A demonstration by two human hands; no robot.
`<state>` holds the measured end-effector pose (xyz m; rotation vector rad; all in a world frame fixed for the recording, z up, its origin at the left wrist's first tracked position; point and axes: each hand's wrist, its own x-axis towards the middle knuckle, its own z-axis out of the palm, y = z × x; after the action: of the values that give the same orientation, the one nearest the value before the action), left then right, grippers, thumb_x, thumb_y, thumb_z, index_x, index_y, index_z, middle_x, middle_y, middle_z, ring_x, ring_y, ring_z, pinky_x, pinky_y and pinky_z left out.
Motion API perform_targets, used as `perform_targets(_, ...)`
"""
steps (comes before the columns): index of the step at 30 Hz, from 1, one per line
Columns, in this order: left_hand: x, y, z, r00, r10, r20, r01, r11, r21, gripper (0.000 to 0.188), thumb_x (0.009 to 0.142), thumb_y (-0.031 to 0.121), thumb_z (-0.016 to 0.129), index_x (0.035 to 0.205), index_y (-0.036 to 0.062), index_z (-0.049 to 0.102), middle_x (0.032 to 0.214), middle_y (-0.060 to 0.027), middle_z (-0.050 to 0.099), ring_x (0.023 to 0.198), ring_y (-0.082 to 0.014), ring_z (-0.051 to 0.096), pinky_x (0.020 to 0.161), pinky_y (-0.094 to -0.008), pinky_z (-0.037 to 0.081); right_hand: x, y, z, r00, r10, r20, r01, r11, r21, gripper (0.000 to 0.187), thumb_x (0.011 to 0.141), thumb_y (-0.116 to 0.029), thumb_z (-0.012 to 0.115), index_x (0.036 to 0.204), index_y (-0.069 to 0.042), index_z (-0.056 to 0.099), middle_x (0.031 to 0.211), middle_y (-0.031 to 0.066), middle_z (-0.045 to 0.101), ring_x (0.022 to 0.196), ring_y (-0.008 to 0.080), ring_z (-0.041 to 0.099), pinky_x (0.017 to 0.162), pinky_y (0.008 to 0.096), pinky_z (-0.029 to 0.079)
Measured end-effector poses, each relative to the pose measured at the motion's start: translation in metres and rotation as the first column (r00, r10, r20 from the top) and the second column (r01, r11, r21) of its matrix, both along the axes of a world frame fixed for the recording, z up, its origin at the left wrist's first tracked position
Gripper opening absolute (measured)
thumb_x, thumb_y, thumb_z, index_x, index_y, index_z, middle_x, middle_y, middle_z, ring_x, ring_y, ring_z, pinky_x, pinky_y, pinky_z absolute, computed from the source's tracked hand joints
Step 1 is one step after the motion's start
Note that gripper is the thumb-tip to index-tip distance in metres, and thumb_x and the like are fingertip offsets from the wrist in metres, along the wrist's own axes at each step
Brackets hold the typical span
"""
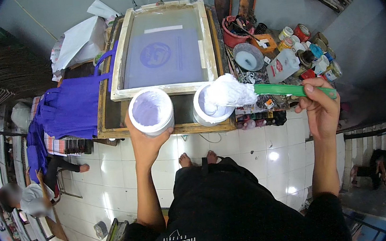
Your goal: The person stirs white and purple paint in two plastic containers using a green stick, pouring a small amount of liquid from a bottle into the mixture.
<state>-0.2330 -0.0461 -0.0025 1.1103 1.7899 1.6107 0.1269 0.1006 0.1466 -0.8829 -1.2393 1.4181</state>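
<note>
My left hand (pixel 144 142) is closed around a white tub (pixel 159 125) whose inside is coated with pale lilac paste. In my right hand (pixel 322 105) is the handle of a green spatula (pixel 281 89). A thick lump of white paste (pixel 231 91) covers the spatula's far end, over the mouth of a second white tub (pixel 213 117). That second tub stands at the front edge of the wooden work table and also has paste in it. Behind the tubs lies a framed printing screen (pixel 118 94) with a round emblem on its mesh, purple cloth showing through.
Purple fabric bags (pixel 70 106) are piled left of the screen. To the right stand a red bucket (pixel 232 37), a bowl (pixel 254 61), a white plastic bottle (pixel 284 66) and several paint cans (pixel 303 32). At far left another person (pixel 32 193) sits holding purple cloth.
</note>
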Motion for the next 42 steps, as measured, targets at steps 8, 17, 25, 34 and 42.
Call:
perform_targets(8, -0.023, -0.001, -0.038, 0.998, 0.061, 0.016, -0.060, 0.998, -0.019, 0.107, 0.067, 0.014, 0.095, 0.152, 0.0009, 0.030, 0.142, -0.0172, 0.049, 0.133, -0.0288, 0.052, 0.114, -0.0427, 0.042, -0.075, 0.019, -0.005, 0.649, 0.170, 0.742, -0.614, 0.692, 0.379, 0.011, 0.090, -0.005, 0.075, 0.099, 0.000, 0.075, 0.087, 0.0097, 0.075, 0.072, 0.0163, 0.070, 0.068, 0.0317, 0.055)
perform_targets(17, -0.008, -0.031, -0.035, 0.925, 0.221, -0.309, -0.279, 0.947, -0.158, 0.083, 0.076, 0.012, 0.092, 0.140, 0.0001, 0.042, 0.135, -0.0177, 0.053, 0.122, -0.0249, 0.054, 0.103, -0.0414, 0.048, -0.107, 0.041, -0.006, 0.611, 0.356, 0.707, -0.677, 0.698, 0.234, 0.017, 0.086, -0.010, 0.082, 0.100, -0.001, 0.078, 0.092, 0.0093, 0.076, 0.081, 0.0176, 0.072, 0.073, 0.0313, 0.055)
perform_targets(25, 0.055, -0.018, -0.005, 0.982, -0.185, -0.038, 0.179, 0.974, -0.136, 0.063, 0.083, 0.011, 0.086, 0.135, -0.0012, 0.053, 0.122, -0.0175, 0.067, 0.115, -0.0270, 0.064, 0.103, -0.0403, 0.049, -0.107, 0.036, 0.002, 0.628, 0.281, 0.726, -0.718, 0.569, 0.401, 0.013, 0.088, -0.008, 0.078, 0.099, -0.002, 0.076, 0.094, 0.0117, 0.075, 0.083, 0.0254, 0.073, 0.074, 0.0347, 0.056)
perform_targets(34, 0.088, 0.049, -0.031, 0.950, -0.304, -0.066, 0.295, 0.948, -0.118, 0.125, 0.068, 0.021, 0.097, 0.160, -0.0057, 0.016, 0.159, -0.0292, 0.031, 0.149, -0.0435, 0.034, 0.125, -0.0491, 0.029, -0.097, 0.031, 0.006, 0.646, 0.246, 0.723, -0.720, 0.510, 0.470, 0.015, 0.084, -0.002, 0.080, 0.097, -0.003, 0.074, 0.094, 0.0110, 0.071, 0.082, 0.0287, 0.071, 0.073, 0.0364, 0.055)
perform_targets(42, 0.086, 0.055, -0.037, 0.952, -0.308, -0.007, 0.306, 0.948, -0.087, 0.126, 0.066, 0.021, 0.097, 0.160, -0.0057, 0.018, 0.157, -0.0288, 0.033, 0.148, -0.0429, 0.036, 0.124, -0.0495, 0.030, -0.100, 0.035, 0.031, 0.673, 0.207, 0.710, -0.686, 0.533, 0.495, 0.014, 0.084, -0.001, 0.081, 0.097, -0.002, 0.076, 0.091, 0.0108, 0.073, 0.082, 0.0227, 0.072, 0.072, 0.0338, 0.055)
